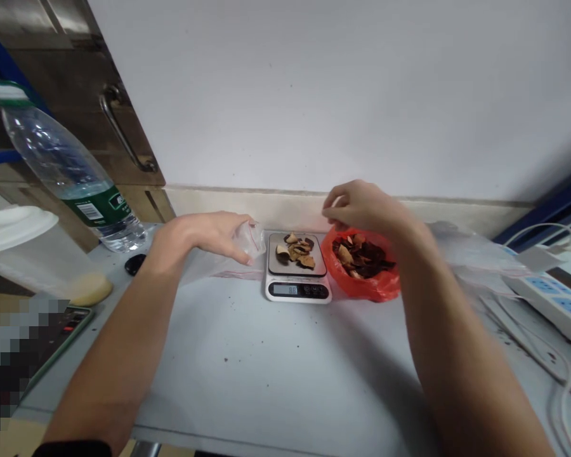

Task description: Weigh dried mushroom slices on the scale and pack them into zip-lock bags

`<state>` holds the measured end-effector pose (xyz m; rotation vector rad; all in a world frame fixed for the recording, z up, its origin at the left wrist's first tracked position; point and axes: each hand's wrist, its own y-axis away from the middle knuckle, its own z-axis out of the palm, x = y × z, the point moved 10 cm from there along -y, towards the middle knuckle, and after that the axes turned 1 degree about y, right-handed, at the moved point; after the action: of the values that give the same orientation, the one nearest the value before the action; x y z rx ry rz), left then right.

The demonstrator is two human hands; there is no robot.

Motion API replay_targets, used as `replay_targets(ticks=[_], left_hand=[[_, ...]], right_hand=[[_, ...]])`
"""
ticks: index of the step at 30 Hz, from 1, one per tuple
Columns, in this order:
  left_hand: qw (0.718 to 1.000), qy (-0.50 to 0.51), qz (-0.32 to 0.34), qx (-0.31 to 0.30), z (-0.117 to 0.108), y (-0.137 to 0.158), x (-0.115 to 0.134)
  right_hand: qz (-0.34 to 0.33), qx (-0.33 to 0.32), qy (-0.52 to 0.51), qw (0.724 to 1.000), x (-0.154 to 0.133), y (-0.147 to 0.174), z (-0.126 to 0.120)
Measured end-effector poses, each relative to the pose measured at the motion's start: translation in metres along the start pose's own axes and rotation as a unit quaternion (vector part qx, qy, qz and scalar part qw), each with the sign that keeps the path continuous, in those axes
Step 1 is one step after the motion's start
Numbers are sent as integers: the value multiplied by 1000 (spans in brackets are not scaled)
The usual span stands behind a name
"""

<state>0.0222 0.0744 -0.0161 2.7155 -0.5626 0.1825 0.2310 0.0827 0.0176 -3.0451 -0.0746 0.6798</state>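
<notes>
My left hand (212, 233) grips a clear zip-lock bag (253, 240) just left of the digital kitchen scale (272, 270). Dried brown and tan slices (295, 251) lie in a loose pile on the scale's platform, and its small display is lit but hard to read. My right hand (356, 203) hovers over the back of an open red plastic bag (378, 289), fingers curled together. Whatever those fingers hold, if anything, is hidden. Inside the red bag are more dark dried pieces (361, 255).
At the left stand a large water bottle (76, 162) and a white-lidded plastic container (33, 254); a black cap (134, 264) lies nearby. Clear bags (476, 251), a white power strip (556, 301) and cables are at the right. Behind the table (247, 393) rises a white wall (342, 89).
</notes>
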Motion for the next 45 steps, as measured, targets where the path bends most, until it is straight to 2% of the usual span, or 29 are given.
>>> replay_targets(ticks=[2,5,7,9,12,16,22,27,29,32,35,38,41,45], left_hand=[[1000,4,-5,-13,3,0,1],[1000,11,-6,-24,5,0,6],[999,13,1,-33,7,0,10],[999,14,11,-38,9,0,13],[999,15,33,-34,10,-1,17],[998,25,43,-33,12,-4,16],[997,27,60,-36,14,-8,17],[998,21,53,-22,11,-6,16],[998,16,50,-25,11,-6,15],[998,7,51,-23,11,-5,16],[998,10,55,-25,11,-3,19],[998,19,55,-37,12,-2,22],[997,22,64,-32,12,-2,23],[998,15,63,-21,10,-2,20]], right_hand=[[62,-19,75,995,21,3,-5],[151,-123,117,974,55,9,15],[181,-177,106,962,69,11,34],[180,-201,102,958,72,10,48],[168,-194,95,962,70,7,55],[168,-147,97,970,73,2,45],[102,-64,98,988,66,-5,16],[30,-36,50,998,32,1,-1],[-14,-23,11,1000,11,1,2],[-73,-10,-27,997,-16,-3,19],[-91,-32,-19,995,-28,-9,44],[-96,-55,-2,994,-31,-11,58],[-97,-66,-13,993,-29,-10,58],[-106,-16,-33,994,-24,-10,37]])
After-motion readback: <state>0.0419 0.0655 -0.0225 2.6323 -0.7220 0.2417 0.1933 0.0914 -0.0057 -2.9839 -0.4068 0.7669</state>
